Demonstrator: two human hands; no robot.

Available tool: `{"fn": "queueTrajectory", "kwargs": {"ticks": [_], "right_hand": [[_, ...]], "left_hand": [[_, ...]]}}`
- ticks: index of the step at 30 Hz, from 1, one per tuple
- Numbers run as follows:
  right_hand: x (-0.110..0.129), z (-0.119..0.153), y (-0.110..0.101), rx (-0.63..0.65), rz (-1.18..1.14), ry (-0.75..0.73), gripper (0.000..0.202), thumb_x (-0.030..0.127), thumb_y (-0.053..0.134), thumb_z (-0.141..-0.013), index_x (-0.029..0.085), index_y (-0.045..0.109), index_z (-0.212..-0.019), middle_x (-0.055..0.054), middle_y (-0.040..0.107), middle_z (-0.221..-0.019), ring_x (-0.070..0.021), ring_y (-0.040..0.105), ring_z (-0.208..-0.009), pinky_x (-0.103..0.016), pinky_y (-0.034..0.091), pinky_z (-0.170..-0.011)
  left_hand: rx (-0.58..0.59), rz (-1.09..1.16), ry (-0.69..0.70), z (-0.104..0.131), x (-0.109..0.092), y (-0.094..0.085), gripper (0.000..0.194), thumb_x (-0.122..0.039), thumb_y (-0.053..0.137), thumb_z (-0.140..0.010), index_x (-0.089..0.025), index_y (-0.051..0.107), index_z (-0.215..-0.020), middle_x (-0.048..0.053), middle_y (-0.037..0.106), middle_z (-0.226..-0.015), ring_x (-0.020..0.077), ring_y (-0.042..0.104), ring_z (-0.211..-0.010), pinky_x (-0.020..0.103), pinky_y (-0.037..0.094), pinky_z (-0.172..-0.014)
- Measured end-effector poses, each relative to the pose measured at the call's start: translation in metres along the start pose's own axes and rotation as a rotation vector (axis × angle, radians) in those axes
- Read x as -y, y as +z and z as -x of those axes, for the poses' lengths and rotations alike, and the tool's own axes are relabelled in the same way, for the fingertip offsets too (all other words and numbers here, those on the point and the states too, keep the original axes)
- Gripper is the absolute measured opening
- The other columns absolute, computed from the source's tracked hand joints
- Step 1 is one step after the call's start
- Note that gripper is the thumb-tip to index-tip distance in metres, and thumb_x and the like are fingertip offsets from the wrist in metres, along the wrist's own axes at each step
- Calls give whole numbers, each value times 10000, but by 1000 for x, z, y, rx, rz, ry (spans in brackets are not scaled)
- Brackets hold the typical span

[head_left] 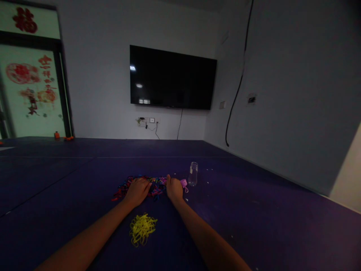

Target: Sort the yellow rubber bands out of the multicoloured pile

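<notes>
A pile of thin multicoloured bands (156,190), red, blue, purple and pink, lies spread on the dark blue-purple surface. My left hand (138,191) rests on the left part of this pile, fingers pointing away and right. At the pile's right end is my right hand (174,188), its thumb up and the other fingers curled; what they hold, if anything, is hidden. Just right of it shows a pink cap-like piece (184,183) with a loop. A clear, upright bottle (193,174) without a cap stands beside that. Nearer to me, between my forearms, lies a heap of yellow bands (143,229).
The broad purple surface (267,210) carries small white scraps right of the bottle. Small orange objects (57,134) sit at the far left by the door. A black cable (236,94) hangs down the right wall; a television (172,77) is mounted ahead.
</notes>
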State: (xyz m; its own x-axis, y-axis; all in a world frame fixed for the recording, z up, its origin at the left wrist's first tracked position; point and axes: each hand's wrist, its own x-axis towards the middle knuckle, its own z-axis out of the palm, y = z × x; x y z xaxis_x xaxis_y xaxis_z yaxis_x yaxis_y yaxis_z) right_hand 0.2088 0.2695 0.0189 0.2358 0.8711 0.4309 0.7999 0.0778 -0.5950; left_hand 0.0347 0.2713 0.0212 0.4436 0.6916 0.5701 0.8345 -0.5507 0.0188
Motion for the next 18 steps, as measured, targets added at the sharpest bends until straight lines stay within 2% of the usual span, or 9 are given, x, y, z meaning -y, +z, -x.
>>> {"fn": "queueTrajectory", "kwargs": {"ticks": [11, 18], "right_hand": [[5, 3, -6, 17, 178, 64, 512, 319, 273, -943, 68, 703, -824, -192, 692, -832, -242, 668, -777, -284, 436, -657], [3, 0, -4, 42, 159, 99, 488, 299, 289, -940, 60, 705, -853, -190, 693, -845, -240, 666, -811, -273, 434, -679]], "left_hand": [[23, 22, 6, 0, 1, 0, 392, -311, 306, -932, -180, 617, -732, 69, 661, -782, 202, 596, -797, 329, 412, -754], [36, 29, -11, 0, 2, 3, 400, -311, 306, -934, -175, 617, -723, 73, 659, -785, 205, 600, -793, 328, 406, -754]]}}
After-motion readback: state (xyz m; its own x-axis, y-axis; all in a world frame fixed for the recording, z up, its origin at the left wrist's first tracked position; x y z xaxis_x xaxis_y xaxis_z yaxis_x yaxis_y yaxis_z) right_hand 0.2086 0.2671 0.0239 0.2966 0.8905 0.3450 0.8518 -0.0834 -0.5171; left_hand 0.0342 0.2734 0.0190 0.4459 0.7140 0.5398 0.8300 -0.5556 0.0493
